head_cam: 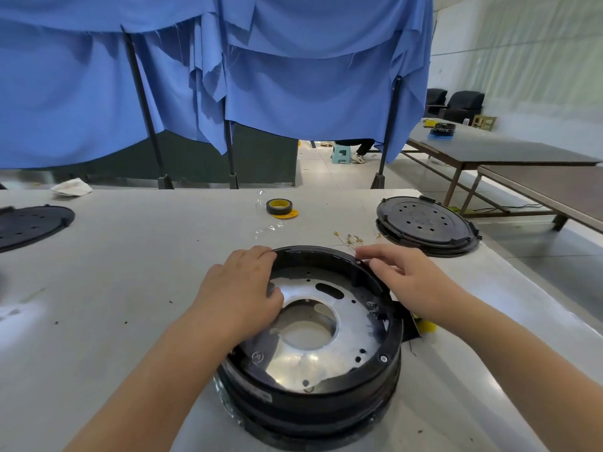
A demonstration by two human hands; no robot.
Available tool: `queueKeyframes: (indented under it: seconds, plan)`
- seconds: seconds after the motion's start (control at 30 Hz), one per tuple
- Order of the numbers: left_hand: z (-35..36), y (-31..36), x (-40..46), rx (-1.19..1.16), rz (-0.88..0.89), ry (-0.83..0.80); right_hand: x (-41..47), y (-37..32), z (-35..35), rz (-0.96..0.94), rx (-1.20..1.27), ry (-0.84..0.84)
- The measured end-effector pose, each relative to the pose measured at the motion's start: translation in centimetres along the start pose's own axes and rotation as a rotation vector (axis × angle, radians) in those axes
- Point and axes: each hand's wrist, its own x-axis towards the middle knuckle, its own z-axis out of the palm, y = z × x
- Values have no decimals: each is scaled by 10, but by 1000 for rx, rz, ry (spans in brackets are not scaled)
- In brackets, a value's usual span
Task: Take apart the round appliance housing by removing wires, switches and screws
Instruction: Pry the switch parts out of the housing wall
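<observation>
Left hand (243, 288) grips round black housing (313, 380) rim; right hand (411, 282) rests on it, fingers relaxed.

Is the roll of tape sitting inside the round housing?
No, the roll of tape lies on the table beyond the round housing, well apart from it.

I see blue cloth (293, 76) draped over dark upright poles (145, 106) behind a pale worktable (114, 288). To my right stand two long dark tables (489, 151), with black armchairs (463, 104) and a small wooden stool (484, 121) beyond. A light tiled floor (326, 174) carries a teal step stool (341, 154).
</observation>
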Motion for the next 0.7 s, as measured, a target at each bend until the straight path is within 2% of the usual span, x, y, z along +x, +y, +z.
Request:
queueKeyframes:
  seconds: [0.17,0.3,0.4,0.53,0.7]
  plan:
    - [-11,-3,1,-56,-36,-114,-24,7,19,-6,126,100]
    - [-21,9,-5,-302,-70,-70,-29,7,40,-5,280,270]
    - [-21,30,-12,-536,-59,-85,-30,6,51,-38,347,311]
    - [-17,56,-7,-730,-47,-321,-35,4,59,-88,280,272]
    - [-14,75,14,-774,-211,-621,-43,5,59,-135,225,247]
